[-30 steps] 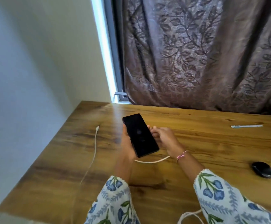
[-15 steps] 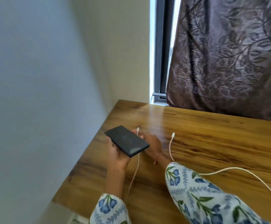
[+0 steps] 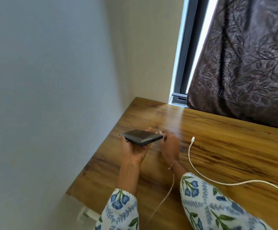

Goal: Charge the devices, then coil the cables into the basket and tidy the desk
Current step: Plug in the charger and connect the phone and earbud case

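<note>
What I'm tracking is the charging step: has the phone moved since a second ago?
Yes. The phone has moved left, from over the desk's middle to its left edge, now flatter in the left hand, beside the cable the right hand pinches.

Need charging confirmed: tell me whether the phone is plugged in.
Cannot tell: right hand holds a cable end at the phone edge, hiding the port.

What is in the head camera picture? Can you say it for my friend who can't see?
A person's left hand holds a dark phone flat above a wooden desk, while the right hand brings a white cable's plug to the phone's end. A second white cable lies loose on the desk, and a patterned curtain hangs behind.
</note>
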